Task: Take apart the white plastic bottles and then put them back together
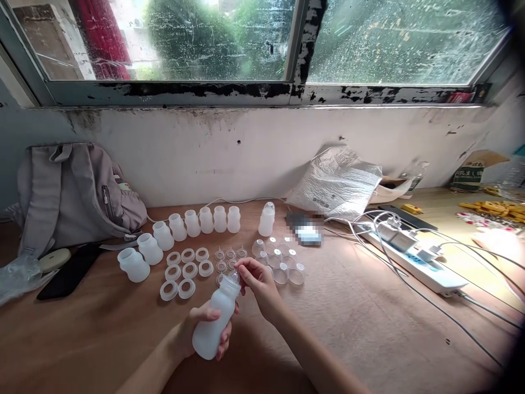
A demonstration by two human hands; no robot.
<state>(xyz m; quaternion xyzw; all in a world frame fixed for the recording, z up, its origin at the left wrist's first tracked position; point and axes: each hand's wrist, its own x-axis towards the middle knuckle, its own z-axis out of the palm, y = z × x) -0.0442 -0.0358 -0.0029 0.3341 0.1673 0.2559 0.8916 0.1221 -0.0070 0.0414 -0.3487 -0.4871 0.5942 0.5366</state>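
My left hand point(205, 328) is wrapped round a frosted white baby bottle point(213, 323), tilted with its mouth up and to the right. At that mouth the fingers of my right hand point(258, 282) pinch a clear nipple point(234, 275). Just behind lie several more clear nipples point(231, 253). Left of them are white collar rings point(190, 270) in rows, and to the right clear dome caps point(281, 273). A curved row of open bottles point(163, 235) stands farther back. One capped bottle point(267, 219) is upright by itself.
A grey backpack point(77, 197) and a black phone point(71, 271) are at the left. A silvery padded bag point(336, 180) leans at the wall. On the right, a white power strip point(418, 260) trails cables across the wooden table point(369, 339). A blurred-out object point(305, 227) lies near the bag.
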